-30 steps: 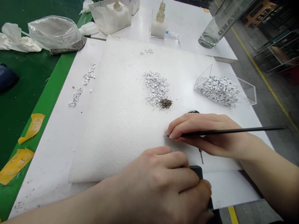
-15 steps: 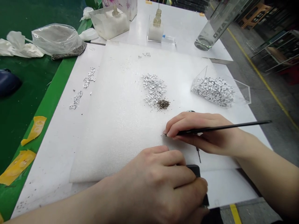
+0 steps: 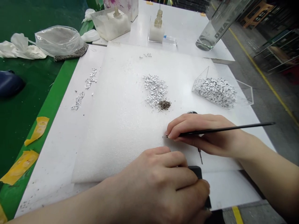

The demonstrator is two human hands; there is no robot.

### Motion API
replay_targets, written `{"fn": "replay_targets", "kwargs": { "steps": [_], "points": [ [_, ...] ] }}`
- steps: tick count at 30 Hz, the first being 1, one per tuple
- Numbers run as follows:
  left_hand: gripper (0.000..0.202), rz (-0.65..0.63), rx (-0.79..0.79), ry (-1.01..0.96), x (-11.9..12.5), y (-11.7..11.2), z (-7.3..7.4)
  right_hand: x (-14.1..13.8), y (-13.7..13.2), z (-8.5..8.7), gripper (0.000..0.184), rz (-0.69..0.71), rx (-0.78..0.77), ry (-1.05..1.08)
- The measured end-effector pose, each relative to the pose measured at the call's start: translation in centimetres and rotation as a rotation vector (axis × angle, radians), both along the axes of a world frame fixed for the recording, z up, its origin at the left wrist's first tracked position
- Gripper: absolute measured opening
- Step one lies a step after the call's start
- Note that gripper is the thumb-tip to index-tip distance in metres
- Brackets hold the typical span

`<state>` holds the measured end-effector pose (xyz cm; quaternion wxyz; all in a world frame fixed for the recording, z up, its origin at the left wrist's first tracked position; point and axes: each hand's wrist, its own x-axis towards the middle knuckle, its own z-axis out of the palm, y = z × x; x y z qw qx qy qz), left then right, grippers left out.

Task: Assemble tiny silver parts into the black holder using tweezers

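My right hand point(image 3: 205, 132) pinches a slim black tool point(image 3: 233, 127) that looks like tweezers, its tip low over the white foam sheet point(image 3: 112, 124). Below that hand a small screwdriver point(image 3: 200, 154) shows its thin shaft and a metal cap; whether the hand also holds it I cannot tell. My left hand point(image 3: 168, 183) is closed at the sheet's near edge, fingers curled by a black block point(image 3: 196, 171) mostly hidden under them. What its fingertips hold is hidden. Beyond the hands lie a heap of small white parts point(image 3: 155, 88) and a pile of tiny dark metal pieces point(image 3: 164, 105).
A clear tray point(image 3: 216, 91) full of white parts stands at right, a water bottle point(image 3: 207, 40) behind it. Small bottles point(image 3: 158, 18) sit in foam holders at the back. Plastic bags point(image 3: 60, 40) and yellow tape point(image 3: 37, 130) lie at left.
The whole view has shifted slightly right and down. Both hands keep nearly the same pose over the foam, and the piles look the same.
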<state>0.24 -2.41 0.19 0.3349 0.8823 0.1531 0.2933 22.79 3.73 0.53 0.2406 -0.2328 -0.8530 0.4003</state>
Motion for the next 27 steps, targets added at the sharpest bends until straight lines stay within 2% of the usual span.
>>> {"fn": "replay_targets", "kwargs": {
  "steps": [4, 9, 11, 13, 16, 21, 27],
  "points": [
    [0.017, 0.022, -0.011, -0.049, 0.2, -0.1, -0.3, -0.1, -0.3, 0.4, 0.016, -0.113, -0.075, 0.072],
    [0.016, 0.121, -0.113, -0.223, 0.5, -0.1, -0.4, 0.0, -1.1, 2.4, 0.008, -0.42, -0.143, 0.435],
    [0.016, 0.199, -0.127, -0.243, 0.6, 0.1, -0.3, 0.4, -1.4, 3.0, 0.007, -0.464, -0.152, 0.508],
    [0.018, 0.284, -0.118, -0.244, 0.6, 0.4, -0.2, 1.0, -1.7, 2.9, 0.007, -0.402, -0.167, 0.532],
    [0.02, 0.361, -0.135, -0.217, 0.5, 0.7, -0.2, 1.9, -2.4, 1.4, 0.016, -0.245, -0.23, 0.601],
    [0.015, 0.345, -0.208, -0.113, 0.2, 1.0, 0.0, 2.4, -3.5, -1.3, 0.017, -0.141, -0.293, 0.549],
    [0.017, 0.297, -0.271, -0.078, 0.0, 1.4, 0.3, 2.2, -3.8, -2.0, 0.027, -0.118, -0.286, 0.52]
  ]
}}
